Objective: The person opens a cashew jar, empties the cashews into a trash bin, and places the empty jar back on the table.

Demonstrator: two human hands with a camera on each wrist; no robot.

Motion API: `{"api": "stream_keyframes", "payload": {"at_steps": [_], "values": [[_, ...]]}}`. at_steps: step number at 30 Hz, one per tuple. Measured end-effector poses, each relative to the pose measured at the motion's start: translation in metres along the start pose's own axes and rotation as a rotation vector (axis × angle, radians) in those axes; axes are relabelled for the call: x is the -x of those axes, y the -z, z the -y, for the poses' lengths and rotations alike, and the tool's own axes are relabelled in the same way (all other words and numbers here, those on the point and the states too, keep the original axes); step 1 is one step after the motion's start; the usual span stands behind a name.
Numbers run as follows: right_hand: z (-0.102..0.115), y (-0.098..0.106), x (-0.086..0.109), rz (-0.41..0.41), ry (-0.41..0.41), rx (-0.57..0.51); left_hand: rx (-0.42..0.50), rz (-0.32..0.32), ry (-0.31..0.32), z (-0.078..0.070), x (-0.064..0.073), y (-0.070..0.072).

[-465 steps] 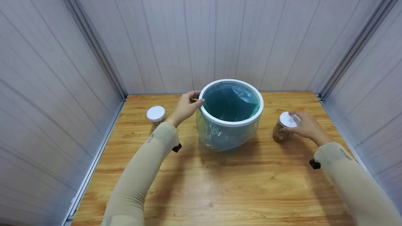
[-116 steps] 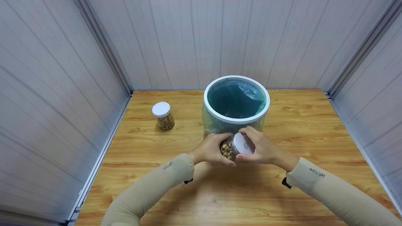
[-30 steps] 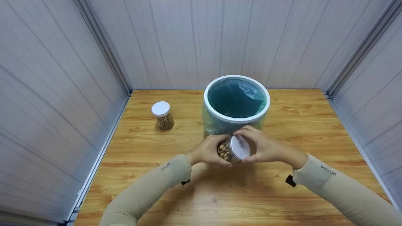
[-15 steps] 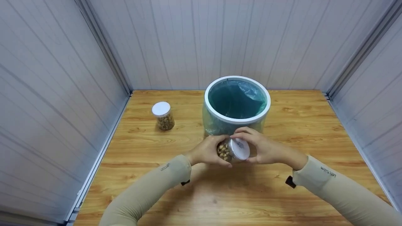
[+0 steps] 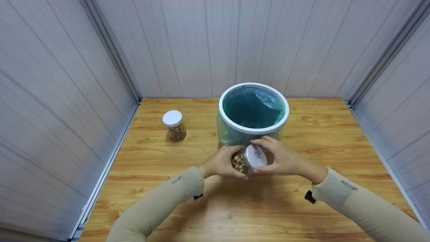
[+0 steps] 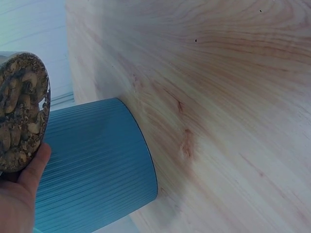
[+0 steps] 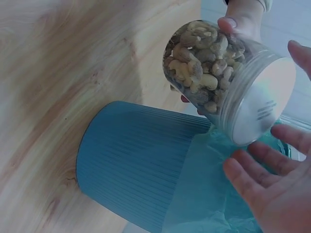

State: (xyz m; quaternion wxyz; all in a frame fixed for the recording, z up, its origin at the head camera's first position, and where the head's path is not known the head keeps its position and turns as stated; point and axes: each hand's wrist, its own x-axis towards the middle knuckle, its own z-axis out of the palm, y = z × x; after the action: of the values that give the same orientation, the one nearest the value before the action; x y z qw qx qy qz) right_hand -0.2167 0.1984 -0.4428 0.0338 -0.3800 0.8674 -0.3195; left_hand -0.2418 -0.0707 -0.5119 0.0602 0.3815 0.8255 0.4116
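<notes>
In the head view my left hand grips the body of a clear jar of cashew-like nuts, held tilted above the table in front of the bin. My right hand is at the jar's white lid, thumb and fingertips placed around its rim. The right wrist view has the lid seated on the jar, with fingertips right along its lower edge. In the left wrist view the jar's base shows nuts pressed against it, and only part of my left hand is visible.
Just beyond my hands stands a blue ribbed bin with a white ring rim and a thin green liner bag. Another white-lidded jar of nuts stands upright to the left on the wooden table. Panels enclose the back and sides.
Since the oldest frame, the right-hand jar has come to the middle and my left hand has left the bin rim for it. Lately my right fingers shift around the lid; the left hand stays put.
</notes>
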Motion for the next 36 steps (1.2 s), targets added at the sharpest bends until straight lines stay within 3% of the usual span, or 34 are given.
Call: {"api": "stream_keyframes", "payload": {"at_steps": [7, 17, 22, 26, 36], "values": [[0.0005, -0.0023, -0.0003, -0.01, -0.152, 0.001, 0.003, 0.004, 0.014, 0.0, 0.0004, 0.0007], [0.0028, -0.0045, -0.0034, -0.015, -0.217, 0.03, 0.022, 0.007, 0.021, -0.0004, -0.0004, 0.0008], [0.0029, -0.0044, -0.0028, -0.016, -0.187, 0.029, 0.008, 0.009, 0.023, 0.0, 0.0001, 0.0006], [0.0009, -0.0036, -0.0009, -0.009, -0.118, 0.029, -0.004, 0.011, 0.01, 0.0, 0.0004, 0.0007], [-0.0007, 0.0021, 0.0011, 0.079, 0.026, 0.049, -0.029, 0.021, -0.005, 0.0018, 0.0003, -0.0009]]}}
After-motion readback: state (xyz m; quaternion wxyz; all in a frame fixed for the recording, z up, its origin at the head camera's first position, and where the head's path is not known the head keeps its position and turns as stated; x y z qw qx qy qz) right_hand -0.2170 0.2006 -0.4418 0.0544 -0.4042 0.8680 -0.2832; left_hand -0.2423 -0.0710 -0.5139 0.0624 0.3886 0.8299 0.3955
